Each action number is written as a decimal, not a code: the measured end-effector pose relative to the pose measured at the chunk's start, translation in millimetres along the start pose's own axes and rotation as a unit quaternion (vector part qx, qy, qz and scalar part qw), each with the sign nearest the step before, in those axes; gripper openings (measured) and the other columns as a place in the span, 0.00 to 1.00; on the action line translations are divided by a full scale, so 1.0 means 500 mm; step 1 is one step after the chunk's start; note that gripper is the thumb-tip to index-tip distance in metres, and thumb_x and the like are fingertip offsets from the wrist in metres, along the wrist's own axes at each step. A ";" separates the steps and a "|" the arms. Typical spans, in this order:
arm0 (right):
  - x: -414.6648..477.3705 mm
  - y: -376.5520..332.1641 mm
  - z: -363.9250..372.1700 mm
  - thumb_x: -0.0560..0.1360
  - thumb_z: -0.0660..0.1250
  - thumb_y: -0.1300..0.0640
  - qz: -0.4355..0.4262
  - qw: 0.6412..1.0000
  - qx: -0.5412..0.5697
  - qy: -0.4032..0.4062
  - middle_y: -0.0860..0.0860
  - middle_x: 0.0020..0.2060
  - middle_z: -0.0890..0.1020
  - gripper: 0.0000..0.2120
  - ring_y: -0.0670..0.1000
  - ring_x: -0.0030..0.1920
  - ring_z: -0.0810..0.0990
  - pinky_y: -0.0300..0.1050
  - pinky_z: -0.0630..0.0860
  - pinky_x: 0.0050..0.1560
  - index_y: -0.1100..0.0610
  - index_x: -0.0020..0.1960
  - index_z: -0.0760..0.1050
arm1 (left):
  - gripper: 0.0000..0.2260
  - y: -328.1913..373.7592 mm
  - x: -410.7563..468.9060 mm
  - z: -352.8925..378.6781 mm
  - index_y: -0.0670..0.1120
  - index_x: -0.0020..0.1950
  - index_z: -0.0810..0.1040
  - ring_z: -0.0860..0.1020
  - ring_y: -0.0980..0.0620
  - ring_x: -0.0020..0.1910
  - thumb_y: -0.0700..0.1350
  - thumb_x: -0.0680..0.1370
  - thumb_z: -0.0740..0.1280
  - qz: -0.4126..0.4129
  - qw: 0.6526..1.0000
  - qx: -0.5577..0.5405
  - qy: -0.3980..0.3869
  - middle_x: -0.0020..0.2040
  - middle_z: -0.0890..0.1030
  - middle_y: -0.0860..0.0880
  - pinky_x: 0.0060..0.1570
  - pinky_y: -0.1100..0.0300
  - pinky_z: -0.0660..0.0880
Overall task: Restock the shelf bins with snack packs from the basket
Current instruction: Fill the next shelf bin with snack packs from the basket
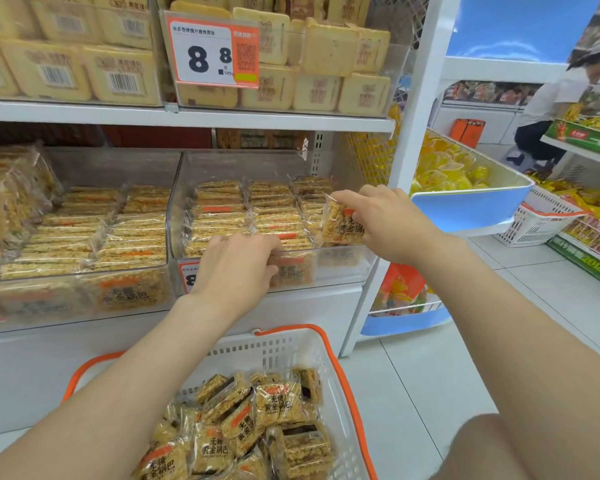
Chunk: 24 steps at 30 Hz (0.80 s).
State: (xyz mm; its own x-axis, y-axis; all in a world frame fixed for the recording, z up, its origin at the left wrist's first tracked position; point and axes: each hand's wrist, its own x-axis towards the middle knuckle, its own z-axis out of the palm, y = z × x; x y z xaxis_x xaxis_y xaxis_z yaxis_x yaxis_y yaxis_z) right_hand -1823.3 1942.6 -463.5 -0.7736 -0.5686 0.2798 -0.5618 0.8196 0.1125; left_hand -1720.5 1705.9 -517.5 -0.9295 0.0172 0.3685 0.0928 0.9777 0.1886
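A white basket with orange handles (340,386) sits low in front of me, holding several clear-wrapped golden rice-crisp snack packs (278,403). Above it, a clear shelf bin (340,254) is packed with rows of the same packs. My right hand (388,220) pinches one snack pack (340,223) upright over the bin's right front corner. My left hand (236,265) reaches over the bin's front wall, its fingers curled onto the packs at the front row; whether it holds one is hidden.
A second clear bin (84,289) of the same packs stands to the left. The upper shelf holds pale square packs behind a price tag (212,51). To the right are a blue bin of yellow sweets (471,206), another white basket (541,223) and a crouching person (551,109).
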 end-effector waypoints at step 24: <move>0.027 -0.029 0.004 0.76 0.73 0.64 0.018 0.994 0.005 -0.112 0.52 0.48 0.83 0.10 0.58 0.48 0.82 0.53 0.81 0.45 0.48 0.47 0.83 | 0.08 0.005 -0.013 0.019 0.53 0.62 0.78 0.80 0.49 0.56 0.46 0.83 0.69 0.008 0.999 -0.032 0.026 0.54 0.84 0.54 0.60 0.49 0.66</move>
State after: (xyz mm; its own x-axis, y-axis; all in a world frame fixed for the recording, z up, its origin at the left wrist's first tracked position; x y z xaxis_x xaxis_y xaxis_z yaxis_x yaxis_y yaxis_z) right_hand -1826.1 1923.1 -463.2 -0.8388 -0.5407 0.0642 -0.5340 0.8399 0.0968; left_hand -1717.5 1710.4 -528.0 -0.9078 0.0190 0.4190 0.1306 0.9621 0.2392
